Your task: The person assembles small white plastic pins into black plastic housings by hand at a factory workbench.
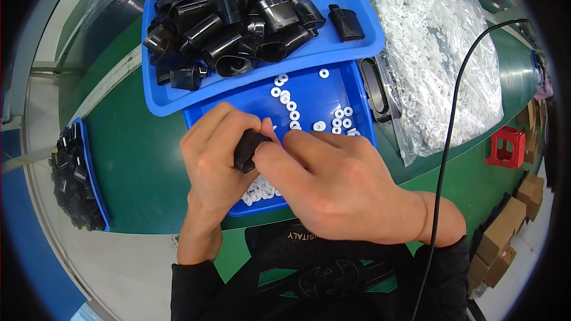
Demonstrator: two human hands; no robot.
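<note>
Over the blue bin (324,96), my left hand (213,148) is closed round a hollow black plastic housing (245,153). My right hand (336,181) meets it from the other side, its fingers curled and pressed against the open end. Whether a small piece sits in those right fingertips is hidden. Small white ring washers (291,106) lie scattered in the bin, and a heap of them (260,191) shows beneath my hands. Beyond, a larger blue tray (324,50) holds a pile of similar black housings (229,9), with one housing (346,24) lying apart at its right.
A clear plastic bag full of white washers (437,65) lies right of the bins. A black cable (455,98) hangs across the right side. Another tray of black parts (77,178) stands far left. A red stool (505,147) and cardboard boxes (502,229) are on the floor at right.
</note>
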